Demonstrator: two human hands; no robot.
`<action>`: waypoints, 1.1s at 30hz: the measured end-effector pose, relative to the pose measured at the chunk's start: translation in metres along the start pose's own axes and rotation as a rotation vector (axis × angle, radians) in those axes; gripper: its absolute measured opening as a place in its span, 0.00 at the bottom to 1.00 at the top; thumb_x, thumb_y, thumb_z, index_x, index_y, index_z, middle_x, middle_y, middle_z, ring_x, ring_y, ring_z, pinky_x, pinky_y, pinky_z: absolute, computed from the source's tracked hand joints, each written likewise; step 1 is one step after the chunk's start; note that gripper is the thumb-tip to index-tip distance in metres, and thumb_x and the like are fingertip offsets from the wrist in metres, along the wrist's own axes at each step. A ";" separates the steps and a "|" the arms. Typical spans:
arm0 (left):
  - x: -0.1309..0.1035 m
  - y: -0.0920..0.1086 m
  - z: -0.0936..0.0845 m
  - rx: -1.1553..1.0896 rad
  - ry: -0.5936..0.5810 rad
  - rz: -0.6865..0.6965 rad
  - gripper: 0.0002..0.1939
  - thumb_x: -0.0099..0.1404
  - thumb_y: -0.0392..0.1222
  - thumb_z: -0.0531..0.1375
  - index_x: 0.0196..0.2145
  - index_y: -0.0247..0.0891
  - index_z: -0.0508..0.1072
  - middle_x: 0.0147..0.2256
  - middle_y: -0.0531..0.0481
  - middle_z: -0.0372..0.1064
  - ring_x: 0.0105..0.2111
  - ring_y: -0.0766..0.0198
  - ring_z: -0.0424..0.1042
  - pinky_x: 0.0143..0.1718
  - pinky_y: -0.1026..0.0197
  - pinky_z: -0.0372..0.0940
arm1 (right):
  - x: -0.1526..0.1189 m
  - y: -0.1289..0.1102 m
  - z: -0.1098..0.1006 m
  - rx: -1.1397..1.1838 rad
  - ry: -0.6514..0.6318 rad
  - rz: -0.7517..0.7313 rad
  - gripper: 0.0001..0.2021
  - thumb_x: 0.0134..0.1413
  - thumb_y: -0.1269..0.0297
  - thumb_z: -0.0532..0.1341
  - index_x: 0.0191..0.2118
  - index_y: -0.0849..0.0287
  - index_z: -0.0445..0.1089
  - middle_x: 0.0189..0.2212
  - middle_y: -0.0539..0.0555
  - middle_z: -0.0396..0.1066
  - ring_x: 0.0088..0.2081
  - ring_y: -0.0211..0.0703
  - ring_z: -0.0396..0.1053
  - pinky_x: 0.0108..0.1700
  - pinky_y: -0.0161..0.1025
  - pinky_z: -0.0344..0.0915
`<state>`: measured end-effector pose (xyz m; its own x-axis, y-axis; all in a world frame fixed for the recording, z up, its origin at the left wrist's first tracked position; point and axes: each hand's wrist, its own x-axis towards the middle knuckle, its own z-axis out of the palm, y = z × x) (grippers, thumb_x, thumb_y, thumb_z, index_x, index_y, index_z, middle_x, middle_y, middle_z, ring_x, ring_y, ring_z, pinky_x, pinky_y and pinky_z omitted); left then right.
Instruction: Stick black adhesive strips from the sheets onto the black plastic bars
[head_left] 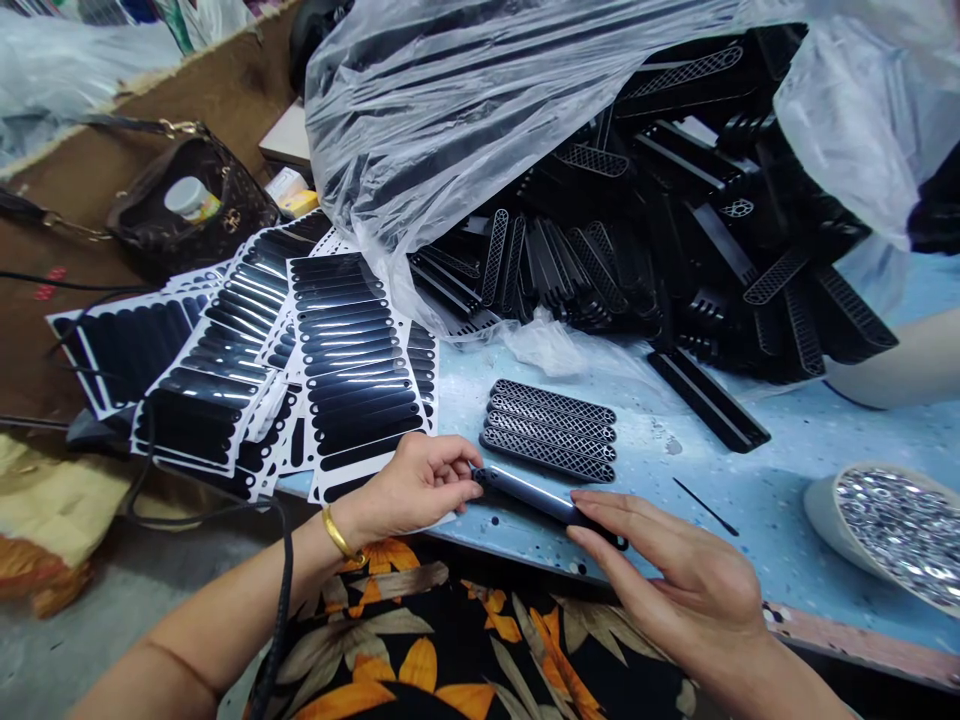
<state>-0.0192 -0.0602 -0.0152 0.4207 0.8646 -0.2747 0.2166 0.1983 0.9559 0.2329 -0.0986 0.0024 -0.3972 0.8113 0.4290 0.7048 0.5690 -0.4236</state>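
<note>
A long black plastic piece (536, 497) with rounded ends and a glossy top lies at the table's front edge. My left hand (420, 485) is closed in a pinch at its left end; whether a sticker's tip is between the fingertips is too small to tell. My right hand (675, 570) grips the other end between the thumb and the fingers. Just beyond lie several black pieces (551, 430) side by side, with a lattice pattern on top. Sheets of glossy black strip stickers (352, 350) are spread next to my left hand.
A clear plastic bag (465, 110) spills many black plastic parts (585, 260) at the back. One loose black part (709, 400) lies before it. At right are a thin black stick (705, 505) and a bowl (825, 510) of small shiny metal rings. A handbag (191, 200) sits at left; a black cable (281, 600) hangs near my left arm.
</note>
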 end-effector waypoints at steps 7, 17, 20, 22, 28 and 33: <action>0.000 0.002 0.000 0.010 -0.005 -0.005 0.06 0.57 0.34 0.62 0.34 0.30 0.74 0.19 0.55 0.65 0.20 0.70 0.70 0.23 0.70 0.63 | 0.001 -0.003 0.004 0.007 0.051 -0.033 0.06 0.58 0.71 0.61 0.37 0.58 0.76 0.32 0.55 0.79 0.31 0.43 0.78 0.34 0.36 0.77; 0.000 0.000 0.001 -0.012 -0.009 -0.008 0.06 0.56 0.35 0.62 0.34 0.30 0.74 0.19 0.55 0.65 0.20 0.70 0.70 0.23 0.70 0.63 | 0.002 -0.007 0.006 0.031 0.042 -0.040 0.06 0.60 0.72 0.59 0.37 0.61 0.75 0.31 0.58 0.79 0.31 0.43 0.77 0.34 0.37 0.77; 0.000 -0.001 0.001 -0.012 -0.005 0.004 0.07 0.56 0.35 0.62 0.34 0.30 0.74 0.19 0.55 0.65 0.20 0.69 0.70 0.23 0.70 0.63 | 0.003 -0.007 0.007 0.035 0.024 -0.039 0.06 0.60 0.72 0.59 0.36 0.62 0.74 0.30 0.58 0.78 0.31 0.43 0.77 0.33 0.37 0.76; 0.001 -0.001 0.001 -0.017 -0.004 0.010 0.07 0.56 0.35 0.62 0.33 0.30 0.74 0.19 0.55 0.65 0.20 0.69 0.69 0.23 0.70 0.63 | 0.003 -0.007 0.007 0.038 0.021 -0.037 0.06 0.60 0.72 0.59 0.36 0.61 0.75 0.30 0.57 0.78 0.31 0.43 0.77 0.34 0.37 0.76; 0.001 -0.002 0.000 -0.011 0.003 0.033 0.07 0.55 0.36 0.63 0.33 0.30 0.73 0.19 0.55 0.65 0.20 0.70 0.68 0.23 0.70 0.62 | 0.002 -0.007 0.008 0.040 0.037 -0.039 0.06 0.59 0.72 0.59 0.37 0.61 0.75 0.31 0.57 0.78 0.31 0.43 0.77 0.34 0.37 0.76; 0.000 -0.004 0.000 -0.023 0.000 0.024 0.09 0.56 0.38 0.62 0.34 0.30 0.74 0.19 0.54 0.65 0.20 0.69 0.70 0.22 0.69 0.63 | 0.002 -0.007 0.008 0.034 0.025 -0.059 0.06 0.59 0.73 0.59 0.37 0.62 0.74 0.30 0.58 0.77 0.31 0.44 0.76 0.33 0.39 0.75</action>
<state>-0.0194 -0.0607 -0.0188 0.4253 0.8694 -0.2516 0.1860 0.1881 0.9644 0.2226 -0.0996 -0.0008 -0.4224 0.7725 0.4741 0.6599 0.6207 -0.4235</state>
